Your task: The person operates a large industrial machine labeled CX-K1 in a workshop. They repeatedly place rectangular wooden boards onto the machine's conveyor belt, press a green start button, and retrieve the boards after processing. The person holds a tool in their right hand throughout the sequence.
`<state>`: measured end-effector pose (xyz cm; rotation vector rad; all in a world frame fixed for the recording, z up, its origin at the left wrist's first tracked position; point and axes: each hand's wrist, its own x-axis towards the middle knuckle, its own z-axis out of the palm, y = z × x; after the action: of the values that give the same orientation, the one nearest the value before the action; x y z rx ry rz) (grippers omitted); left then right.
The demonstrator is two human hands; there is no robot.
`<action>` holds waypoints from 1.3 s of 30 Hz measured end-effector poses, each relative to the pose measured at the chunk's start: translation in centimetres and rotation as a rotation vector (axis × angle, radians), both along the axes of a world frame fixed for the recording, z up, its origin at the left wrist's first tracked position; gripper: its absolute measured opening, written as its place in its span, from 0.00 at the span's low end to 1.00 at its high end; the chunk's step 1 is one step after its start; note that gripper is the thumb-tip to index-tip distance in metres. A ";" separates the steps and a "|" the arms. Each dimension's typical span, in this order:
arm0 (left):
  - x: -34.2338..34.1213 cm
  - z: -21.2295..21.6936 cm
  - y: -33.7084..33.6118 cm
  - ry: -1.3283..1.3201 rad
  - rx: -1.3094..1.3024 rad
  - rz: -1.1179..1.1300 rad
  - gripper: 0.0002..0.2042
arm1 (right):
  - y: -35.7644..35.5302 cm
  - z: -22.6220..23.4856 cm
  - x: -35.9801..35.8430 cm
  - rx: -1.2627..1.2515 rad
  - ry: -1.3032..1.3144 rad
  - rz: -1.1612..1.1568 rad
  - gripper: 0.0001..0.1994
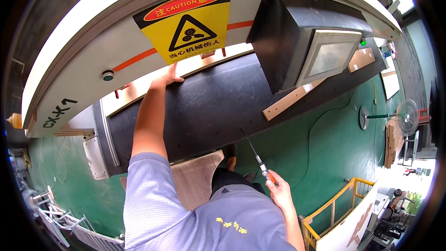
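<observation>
Your light-blue shirt [218,214] fills the lower middle of the head view, and your right hand [280,190] sits just beside it, fingers closed round the orange handle of a screwdriver [254,154]. Its thin dark shaft slants up and to your left, the tip hanging over the near edge of the black table [209,107] without touching it. Your left hand [166,79] is stretched far forward, fingers spread and flat, holding nothing, resting at the far edge of the table where a pale slot runs under the white machine cover [93,65]. A yellow warning sign [190,25] sits just above that hand. The two hands are well apart. To your right, a black box with a grey screen [327,56] overhangs the table, and a wooden strip [290,100] lies beneath it. Green floor [325,148] opens wide on your right, up to a yellow railing [334,207] and a standing fan [406,115].
</observation>
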<state>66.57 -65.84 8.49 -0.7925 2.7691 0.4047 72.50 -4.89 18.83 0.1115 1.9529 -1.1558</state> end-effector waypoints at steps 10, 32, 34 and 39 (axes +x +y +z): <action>-4.2 -3.8 0.7 0.042 -0.014 0.208 0.47 | -0.5 -0.1 -0.3 -0.002 0.014 0.034 0.25; -0.1 -0.9 9.1 0.959 0.258 0.672 0.14 | 0.4 0.0 -0.3 -0.053 0.066 0.116 0.25; 3.2 4.0 12.3 1.475 0.504 0.616 0.09 | 0.8 -0.2 -0.5 -0.095 0.107 0.112 0.25; 8.4 14.7 10.5 1.716 0.291 0.553 0.12 | 1.0 1.1 -0.4 -0.084 0.117 0.193 0.25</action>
<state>74.97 -55.31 23.21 -1.5952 3.3825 2.5157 72.07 -3.91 19.89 -0.1896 1.9647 -1.1354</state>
